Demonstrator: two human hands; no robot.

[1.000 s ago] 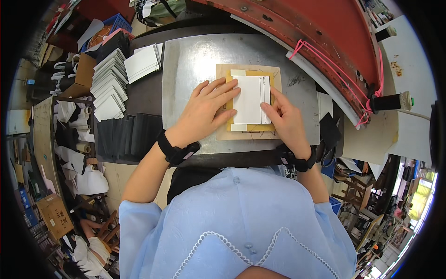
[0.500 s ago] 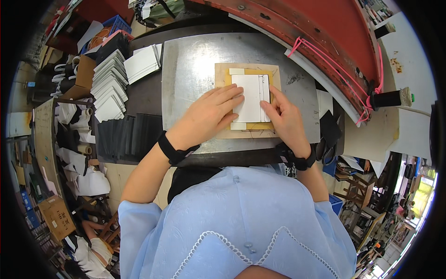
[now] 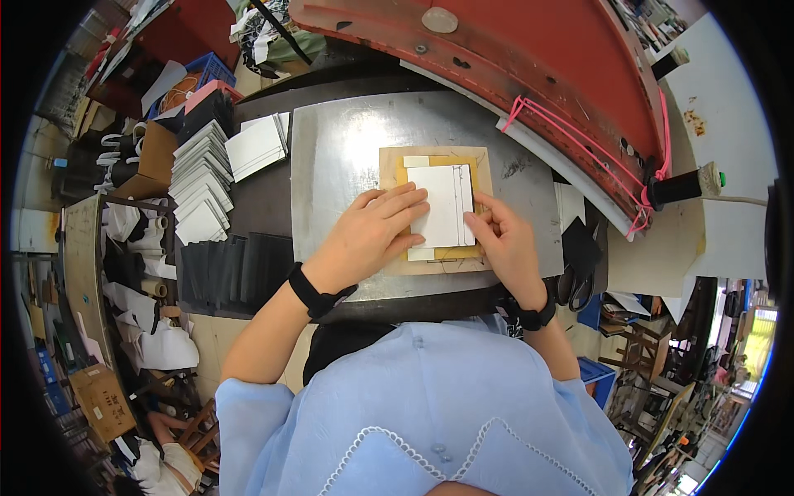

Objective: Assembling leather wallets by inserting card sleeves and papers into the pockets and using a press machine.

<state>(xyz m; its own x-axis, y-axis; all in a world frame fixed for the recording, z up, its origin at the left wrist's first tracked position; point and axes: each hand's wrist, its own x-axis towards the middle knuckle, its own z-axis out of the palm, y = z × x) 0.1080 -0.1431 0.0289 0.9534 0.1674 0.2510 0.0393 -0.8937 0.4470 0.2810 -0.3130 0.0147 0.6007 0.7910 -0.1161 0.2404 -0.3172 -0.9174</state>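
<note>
A white card lies on the right half of the metal plate, on top of a yellow board and a larger tan board. Over the plate, the left hand rests flat on the card's left edge, its grip apart, the thumb spread away from the fingers. The right hand is at the card's right edge, thumb on top and fingers bent beside it; I cannot tell whether that grip is clamped on the card.

A big red machine cuts across the plate's far right corner and crowds it (a pink cord is strung along its side). Near the plate's right edge lie a black scrap and scissors.

Left of the plate, on the dark worktop, sits a small pile of white cards, with a long fanned stack farther out. Overlapping black pieces lie just beside the plate's near left corner. Well left of the plate stands a cardboard box.
</note>
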